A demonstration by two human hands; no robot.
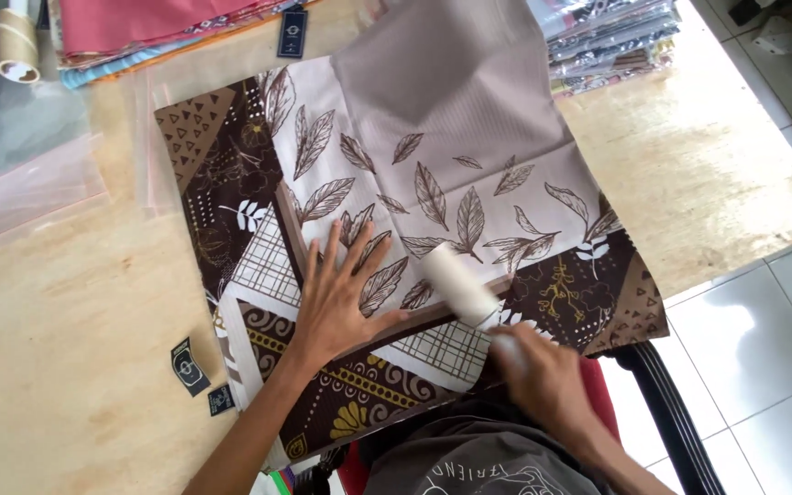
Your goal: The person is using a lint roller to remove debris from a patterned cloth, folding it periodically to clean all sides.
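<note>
Right hand (543,371) gripping lint roller (460,284), left hand (341,293) splayed flat on patterned cloth (469,156)

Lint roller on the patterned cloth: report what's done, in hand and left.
Done: the patterned cloth lies spread flat on the wooden table. In hand: the left hand presses it down while the right hand holds the lint roller on it. Left: rolled area can't be told.

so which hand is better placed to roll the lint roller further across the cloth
Right: the right hand already grips the lint roller on the patterned cloth; the left hand lies flat, pinning it.
</note>
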